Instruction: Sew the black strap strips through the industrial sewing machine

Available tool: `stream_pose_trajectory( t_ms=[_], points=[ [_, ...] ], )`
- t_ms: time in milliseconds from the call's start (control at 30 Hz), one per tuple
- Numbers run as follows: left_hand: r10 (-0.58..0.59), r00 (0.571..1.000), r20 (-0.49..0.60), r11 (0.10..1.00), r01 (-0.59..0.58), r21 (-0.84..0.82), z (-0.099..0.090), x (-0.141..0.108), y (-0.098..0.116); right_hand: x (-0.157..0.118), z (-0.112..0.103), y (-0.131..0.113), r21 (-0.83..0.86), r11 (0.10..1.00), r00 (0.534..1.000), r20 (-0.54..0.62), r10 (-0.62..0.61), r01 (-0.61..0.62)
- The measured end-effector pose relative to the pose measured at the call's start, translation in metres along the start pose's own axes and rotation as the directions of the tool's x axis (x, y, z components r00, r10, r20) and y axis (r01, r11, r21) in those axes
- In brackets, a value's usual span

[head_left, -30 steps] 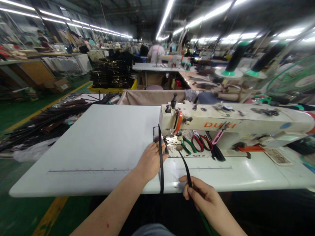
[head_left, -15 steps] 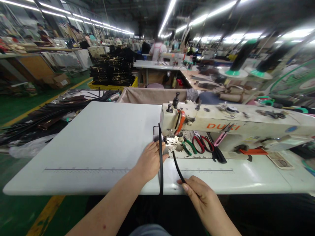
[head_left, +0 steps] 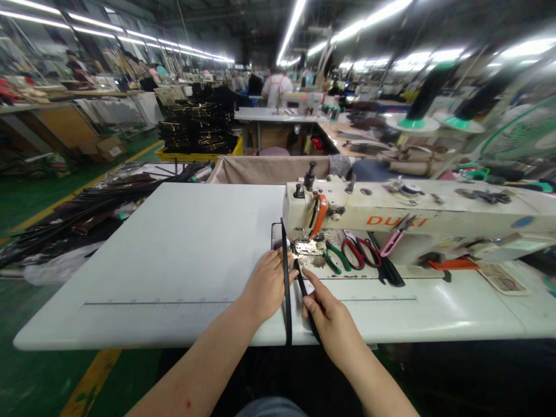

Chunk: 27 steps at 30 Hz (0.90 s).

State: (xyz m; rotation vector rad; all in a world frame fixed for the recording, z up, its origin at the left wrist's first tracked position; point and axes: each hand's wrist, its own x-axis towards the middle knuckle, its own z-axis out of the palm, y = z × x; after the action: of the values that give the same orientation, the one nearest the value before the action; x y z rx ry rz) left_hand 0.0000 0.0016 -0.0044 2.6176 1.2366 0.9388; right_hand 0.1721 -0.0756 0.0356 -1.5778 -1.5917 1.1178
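Note:
A long black strip (head_left: 287, 301) runs from beside the sewing machine's needle area down over the table's front edge. My left hand (head_left: 270, 284) lies at this strip just left of the presser foot, its fingers passing under or around it; what they grip is hard to make out. A second black length (head_left: 303, 286) leads from the needle plate toward me. My right hand (head_left: 326, 310) pinches it between thumb and fingers, close to the foot. The sewing machine (head_left: 347, 202) stands over the right part of the white table (head_left: 195, 249).
Green-handled pliers (head_left: 337, 258), red-handled scissors (head_left: 361, 253) and pink snips (head_left: 394, 238) lie by the machine arm. Black strips (head_left: 87, 214) are piled left of the table. A fabric-lined bin (head_left: 273, 168) stands behind it. A person (head_left: 277, 87) is farther back.
My right hand has moved up and left, nearer the needle area, and now holds the black strip closer to the foot. My left hand has stayed nearly in place.

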Motion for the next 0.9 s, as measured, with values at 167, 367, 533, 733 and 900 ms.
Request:
stream_pose_trajectory(
  t_ms=[167,367,533,733,900],
  points=[
    [-0.013,1.0,-0.012,0.999,0.013,-0.035,-0.002,0.0,-0.001,0.013,0.004,-0.003,-0.01,1.0,0.999,-0.041,0.019,-0.02],
    [-0.007,1.0,0.008,0.999,0.007,-0.035,0.0,0.0,0.0,0.023,0.01,-0.005,0.034,0.999,0.996,-0.08,0.04,-0.037],
    [0.001,1.0,0.026,0.999,0.0,-0.037,0.0,0.0,-0.001,0.028,0.012,-0.003,0.046,0.998,0.995,-0.097,0.034,-0.03],
    [0.007,1.0,0.016,0.999,-0.007,-0.045,0.0,0.0,0.0,0.03,0.01,0.001,0.032,0.999,0.994,-0.101,0.031,-0.028],
    [0.01,1.0,0.015,1.0,-0.009,-0.02,0.001,-0.001,0.001,0.029,0.009,-0.002,0.014,1.0,0.995,-0.098,0.026,-0.024]
  ],
)
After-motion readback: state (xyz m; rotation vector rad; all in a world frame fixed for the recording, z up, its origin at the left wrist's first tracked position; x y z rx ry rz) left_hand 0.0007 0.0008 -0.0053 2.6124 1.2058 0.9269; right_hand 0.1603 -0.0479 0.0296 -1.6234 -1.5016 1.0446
